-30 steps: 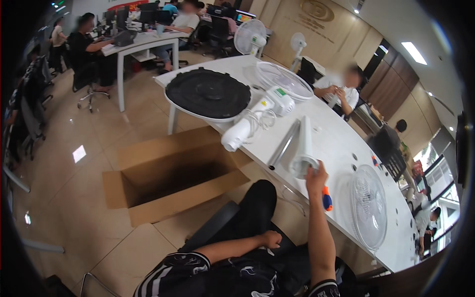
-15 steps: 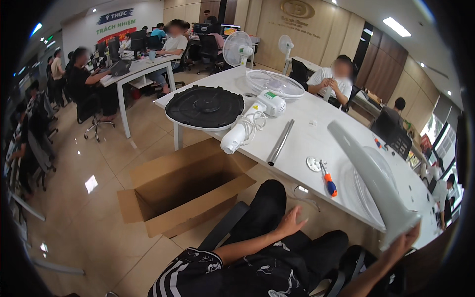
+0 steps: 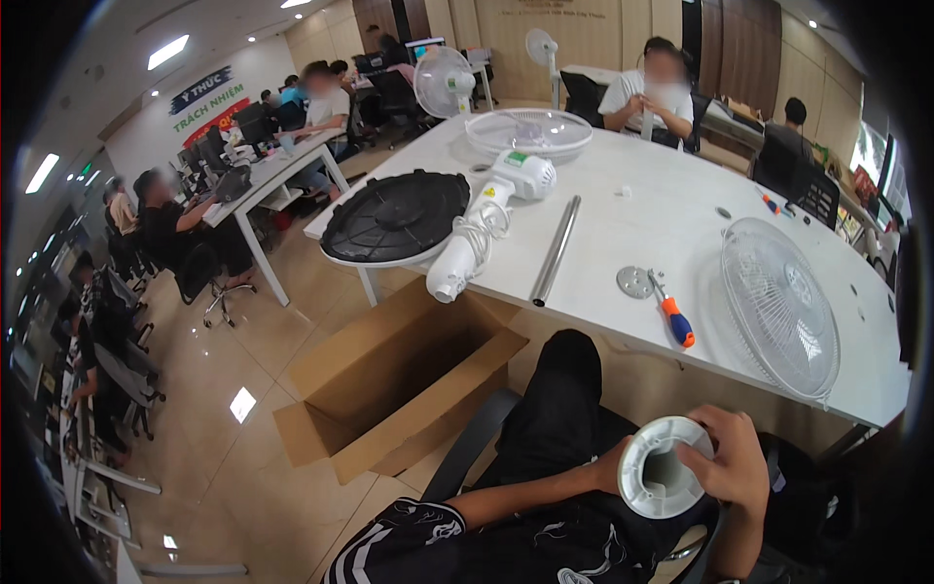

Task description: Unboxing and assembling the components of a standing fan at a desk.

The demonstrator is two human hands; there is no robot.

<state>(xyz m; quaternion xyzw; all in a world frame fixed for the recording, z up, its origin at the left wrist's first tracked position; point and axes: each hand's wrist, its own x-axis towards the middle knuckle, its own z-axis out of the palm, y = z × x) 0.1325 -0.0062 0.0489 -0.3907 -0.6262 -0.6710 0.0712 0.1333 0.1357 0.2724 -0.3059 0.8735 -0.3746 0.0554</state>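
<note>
In my lap is a white hollow plastic fan column [image 3: 634,477], its flared, ribbed open end facing up toward me. My left hand [image 3: 609,467] grips its left side, most of the fingers hidden behind it. My right hand [image 3: 736,459] holds the rim from the right, the thumb reaching over the opening. Beyond, on the white table [image 3: 603,229], lie a screwdriver [image 3: 674,318] with an orange and blue handle, a round metal plate [image 3: 636,281] and a shiny metal tube [image 3: 557,251]. A white fan motor head [image 3: 523,176] with coiled cord lies farther left.
One wire fan grille [image 3: 781,307] lies at the table's right, another [image 3: 530,133] at the far side. A black round base [image 3: 394,216] overhangs the left edge. An open cardboard box [image 3: 438,414] stands on the floor. A person [image 3: 647,92] sits across the table.
The column has come off the right of the table into my lap, its flared end turned toward me. My left hand, free before, now holds it too. The view has shifted.
</note>
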